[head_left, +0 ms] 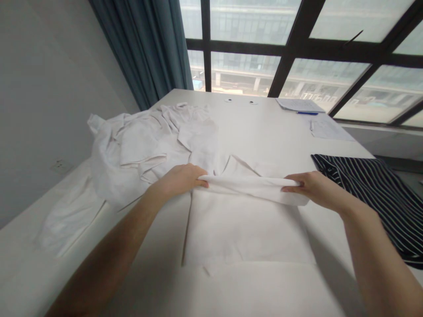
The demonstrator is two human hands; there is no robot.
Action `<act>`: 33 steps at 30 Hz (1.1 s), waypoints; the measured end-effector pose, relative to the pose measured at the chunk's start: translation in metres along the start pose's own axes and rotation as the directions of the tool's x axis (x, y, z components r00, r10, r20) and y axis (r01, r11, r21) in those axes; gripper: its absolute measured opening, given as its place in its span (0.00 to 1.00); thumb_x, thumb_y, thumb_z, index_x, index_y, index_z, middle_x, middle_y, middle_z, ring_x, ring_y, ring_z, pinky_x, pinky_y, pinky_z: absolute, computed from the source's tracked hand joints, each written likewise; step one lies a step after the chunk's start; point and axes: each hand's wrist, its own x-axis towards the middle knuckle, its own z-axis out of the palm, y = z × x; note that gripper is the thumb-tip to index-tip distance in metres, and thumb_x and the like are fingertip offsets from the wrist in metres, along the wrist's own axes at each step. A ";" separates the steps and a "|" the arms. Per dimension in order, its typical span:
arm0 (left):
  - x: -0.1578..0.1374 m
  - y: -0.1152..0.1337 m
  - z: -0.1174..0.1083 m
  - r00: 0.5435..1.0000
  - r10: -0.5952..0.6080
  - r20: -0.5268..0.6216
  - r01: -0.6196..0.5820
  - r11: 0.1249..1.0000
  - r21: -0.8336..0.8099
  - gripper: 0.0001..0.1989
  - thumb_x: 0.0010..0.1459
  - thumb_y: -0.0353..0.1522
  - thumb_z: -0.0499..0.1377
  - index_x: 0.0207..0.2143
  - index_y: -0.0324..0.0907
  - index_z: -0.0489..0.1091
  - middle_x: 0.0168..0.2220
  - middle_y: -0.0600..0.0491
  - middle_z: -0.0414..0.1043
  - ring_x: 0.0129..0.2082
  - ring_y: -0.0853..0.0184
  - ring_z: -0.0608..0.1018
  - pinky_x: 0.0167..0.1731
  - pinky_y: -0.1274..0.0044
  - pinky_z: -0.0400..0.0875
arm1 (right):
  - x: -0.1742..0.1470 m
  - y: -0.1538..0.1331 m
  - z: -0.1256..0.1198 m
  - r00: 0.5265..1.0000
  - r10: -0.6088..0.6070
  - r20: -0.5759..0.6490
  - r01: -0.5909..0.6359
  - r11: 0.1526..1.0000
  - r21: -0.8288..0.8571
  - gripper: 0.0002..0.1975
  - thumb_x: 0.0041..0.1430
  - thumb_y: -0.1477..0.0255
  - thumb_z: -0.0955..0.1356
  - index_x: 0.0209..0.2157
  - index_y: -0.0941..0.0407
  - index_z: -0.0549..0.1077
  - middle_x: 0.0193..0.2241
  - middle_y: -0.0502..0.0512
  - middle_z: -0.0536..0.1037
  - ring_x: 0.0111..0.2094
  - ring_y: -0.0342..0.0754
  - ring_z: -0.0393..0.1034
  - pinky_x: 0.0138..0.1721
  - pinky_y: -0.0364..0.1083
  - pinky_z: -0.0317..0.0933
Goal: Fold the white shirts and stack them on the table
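A white garment, probably a shirt (244, 231), lies flat in front of me with straight side edges, partly folded. My left hand (185, 178) pinches the left end of a raised fold of it. At the right end of that same fold, my right hand (306, 185) grips the cloth between thumb and fingers. The fold stretches between both hands, and a small pointed flap of white cloth shows just behind it. To the left, close to my left hand, lies a rumpled heap of white clothes (148, 136).
The white table (244, 127) carries a striped black garment (360, 189) at the right. Papers (300, 105) and a blue pen (307, 113) lie at the far right. Behind stand a window with dark frames (244, 47) and a blue curtain (148, 48); a wall borders the left.
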 end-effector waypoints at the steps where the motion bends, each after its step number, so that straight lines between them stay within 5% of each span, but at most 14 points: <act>1: -0.001 0.000 0.000 1.000 -0.001 0.002 0.001 1.000 -0.001 0.12 0.61 0.40 0.55 0.33 0.45 0.75 0.32 0.51 0.78 0.37 0.60 0.79 0.32 0.77 0.64 | 0.000 0.000 0.000 1.000 0.003 -0.004 -0.003 1.000 0.003 0.25 0.56 0.51 0.67 0.42 0.56 0.79 0.24 0.53 0.79 0.25 0.50 0.71 0.29 0.45 0.60; 9: -0.006 0.005 -0.002 1.000 -0.011 -0.005 0.011 0.996 0.091 0.10 0.63 0.37 0.54 0.35 0.44 0.72 0.35 0.51 0.78 0.39 0.60 0.78 0.34 0.77 0.64 | -0.001 -0.006 -0.001 1.000 -0.011 -0.007 0.010 0.994 -0.105 0.18 0.61 0.58 0.65 0.43 0.55 0.78 0.25 0.55 0.80 0.27 0.53 0.74 0.30 0.46 0.60; 12: -0.004 0.002 0.000 0.996 -0.062 -0.056 0.070 0.988 0.135 0.11 0.64 0.39 0.54 0.36 0.44 0.71 0.36 0.49 0.77 0.39 0.59 0.79 0.34 0.76 0.65 | 0.002 -0.011 0.003 0.981 -0.092 -0.169 0.041 0.959 -0.282 0.16 0.64 0.62 0.64 0.45 0.56 0.76 0.34 0.60 0.82 0.35 0.58 0.76 0.37 0.51 0.62; 17: 0.004 -0.003 0.014 0.980 -0.119 -0.159 0.143 0.979 0.144 0.10 0.66 0.37 0.52 0.44 0.42 0.68 0.43 0.47 0.76 0.45 0.59 0.77 0.38 0.75 0.67 | 0.015 -0.026 0.028 0.866 -0.263 -0.425 0.084 0.915 -0.395 0.18 0.65 0.73 0.61 0.55 0.58 0.70 0.52 0.63 0.75 0.52 0.60 0.70 0.52 0.58 0.58; 22: 0.014 -0.007 0.034 0.966 -0.086 -0.244 0.141 0.965 0.220 0.16 0.64 0.34 0.57 0.53 0.38 0.65 0.48 0.43 0.71 0.49 0.57 0.74 0.45 0.72 0.69 | 0.027 -0.046 0.076 0.865 -0.388 -0.317 0.283 0.900 -0.330 0.21 0.68 0.74 0.59 0.60 0.58 0.65 0.62 0.62 0.65 0.63 0.55 0.58 0.59 0.56 0.54; 25: 0.020 -0.005 0.047 0.944 -0.022 -0.329 0.116 0.957 0.268 0.24 0.64 0.33 0.58 0.60 0.37 0.60 0.58 0.38 0.64 0.56 0.54 0.70 0.50 0.69 0.67 | 0.029 -0.052 0.096 0.887 -0.372 -0.274 0.276 0.902 -0.331 0.22 0.71 0.71 0.55 0.63 0.56 0.62 0.65 0.58 0.62 0.66 0.55 0.51 0.63 0.58 0.49; 28: 0.024 0.007 0.064 0.909 0.100 -0.405 0.037 0.948 0.317 0.27 0.66 0.35 0.56 0.64 0.35 0.56 0.66 0.35 0.52 0.66 0.52 0.58 0.61 0.65 0.56 | 0.027 -0.052 0.103 0.900 -0.362 -0.244 0.266 0.898 -0.350 0.24 0.71 0.68 0.55 0.66 0.51 0.58 0.67 0.57 0.56 0.68 0.56 0.47 0.64 0.61 0.46; 33: 0.030 0.032 0.091 0.882 0.244 -0.403 -0.111 0.939 0.326 0.30 0.68 0.42 0.50 0.67 0.39 0.51 0.69 0.42 0.47 0.69 0.56 0.50 0.65 0.59 0.45 | 0.025 -0.049 0.103 0.908 -0.355 -0.220 0.266 0.897 -0.353 0.24 0.71 0.66 0.55 0.66 0.45 0.56 0.68 0.56 0.52 0.69 0.57 0.42 0.63 0.63 0.45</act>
